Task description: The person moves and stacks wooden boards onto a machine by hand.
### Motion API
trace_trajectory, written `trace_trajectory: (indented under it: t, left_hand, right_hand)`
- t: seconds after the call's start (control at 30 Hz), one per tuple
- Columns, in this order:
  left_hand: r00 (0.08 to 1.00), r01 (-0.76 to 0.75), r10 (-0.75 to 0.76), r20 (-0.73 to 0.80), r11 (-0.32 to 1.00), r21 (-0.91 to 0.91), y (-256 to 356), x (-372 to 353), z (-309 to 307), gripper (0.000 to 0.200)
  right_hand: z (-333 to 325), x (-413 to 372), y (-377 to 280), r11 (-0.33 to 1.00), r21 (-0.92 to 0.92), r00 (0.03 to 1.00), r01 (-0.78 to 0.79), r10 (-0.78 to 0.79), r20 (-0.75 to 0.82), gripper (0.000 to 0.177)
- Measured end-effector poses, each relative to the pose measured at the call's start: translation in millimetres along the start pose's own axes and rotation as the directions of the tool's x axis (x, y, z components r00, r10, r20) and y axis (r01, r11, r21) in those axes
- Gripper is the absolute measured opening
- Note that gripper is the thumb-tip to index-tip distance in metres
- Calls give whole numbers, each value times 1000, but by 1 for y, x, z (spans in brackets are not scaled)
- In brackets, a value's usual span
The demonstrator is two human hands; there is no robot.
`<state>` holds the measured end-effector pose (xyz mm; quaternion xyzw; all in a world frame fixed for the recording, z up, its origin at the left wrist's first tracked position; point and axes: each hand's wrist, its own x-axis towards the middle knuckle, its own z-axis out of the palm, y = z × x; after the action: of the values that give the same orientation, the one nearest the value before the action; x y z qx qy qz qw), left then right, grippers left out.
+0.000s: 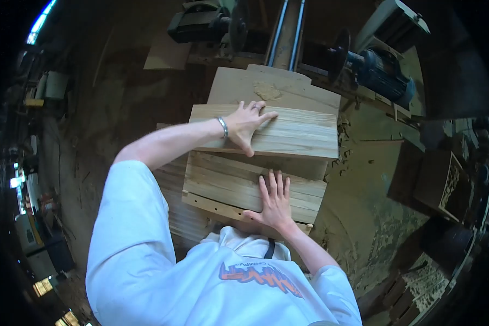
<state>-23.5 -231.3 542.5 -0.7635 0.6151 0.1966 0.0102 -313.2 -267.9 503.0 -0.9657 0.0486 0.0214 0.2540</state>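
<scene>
My left hand (246,126) rests on the farther wooden panel (304,130), fingers spread and thumb reaching toward its near edge. This panel is pale, with striped grain, and lies crosswise. Nearer my body lies a second wooden panel (223,174), slightly angled to the first, with a narrow gap between them. My right hand (275,202) lies flat on that nearer panel, toward its right side, fingers stretched out. Along the panel's near side runs a wooden strip (217,207) with several small dark holes. Beneath the panels is a flat board (228,87) bearing a patch of sawdust.
Beyond the board, two metal rails (296,35) run away from me. A motor with a disc blade (201,24) stands left of them, and a blue motor with a disc (386,76) stands right. Wood scraps lie on the floor; a box of scraps (445,185) sits at right.
</scene>
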Motion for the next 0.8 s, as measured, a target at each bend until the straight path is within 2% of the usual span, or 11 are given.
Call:
trace_trajectory:
  t: [0.13,0.27,0.3,0.33,0.37,0.4,0.47,0.53,0.63,0.73,0.8]
  left_hand:
    - [988,73,-30,151,954,-291,17,-17,-45,119]
    - [970,210,-3,241,505,-837,48,-89,-34,107]
    - [964,249,43,264,211,-945,65,-114,-34,105]
    - [987,152,57,151,-12,-988,79,-135,-17,105]
    - [999,33,20,30,-153,-988,100,-159,1,106]
    - [999,35,11,34,-201,-979,119,-188,-3,107]
    - [985,-146,-120,-125,-193,-970,147,-228,7,114]
    - [924,-301,-306,-228,-215,-929,179,-268,12,118]
    - [716,-499,-636,-288,-177,-849,247,-344,26,115]
    - [332,-634,-901,-279,6,-774,341,-423,60,112]
    - [-96,-173,-918,-384,395,-902,408,-469,106,115]
  right_hand:
    - [-13,17,16,998,-38,998,48,-46,41,111]
    - [-23,33,19,1000,7,952,16,-17,305,108]
    - [1,38,44,964,233,940,127,-192,283,106]
    - [5,44,50,915,347,943,207,-280,177,88]
    - [2,53,48,966,54,960,252,-257,108,76]
    - [-2,64,38,935,-236,964,263,-267,16,65]
    - [-57,84,4,979,-152,965,132,-92,245,48]
    - [-55,111,-2,936,-86,898,343,-300,321,48]
    - [-56,127,3,786,130,685,605,-597,418,48]
    - [-27,106,-39,534,359,344,765,-811,473,48]
    - [-8,80,-59,379,498,104,780,-863,495,48]
